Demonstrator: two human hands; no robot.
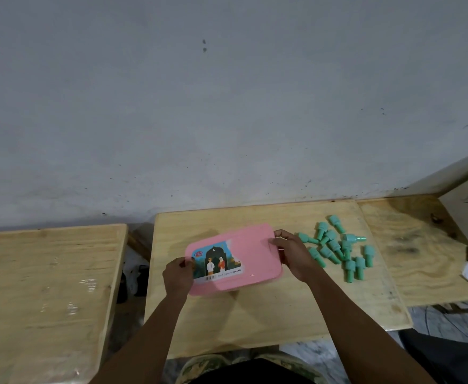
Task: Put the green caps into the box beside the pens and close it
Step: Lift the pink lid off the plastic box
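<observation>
Plywood table [269, 322]: pink box [249, 261] at centre, green caps [338, 248] scattered right.

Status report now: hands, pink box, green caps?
Left hand and right hand grip the pink box ends, lid on. Green caps all loose on table, right of box. Nothing blocking.

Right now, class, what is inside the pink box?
Nothing inside can be seen: the pink box has its lid on, held at both ends by the left hand and right hand. The green caps lie outside it on the wooden table.
</observation>
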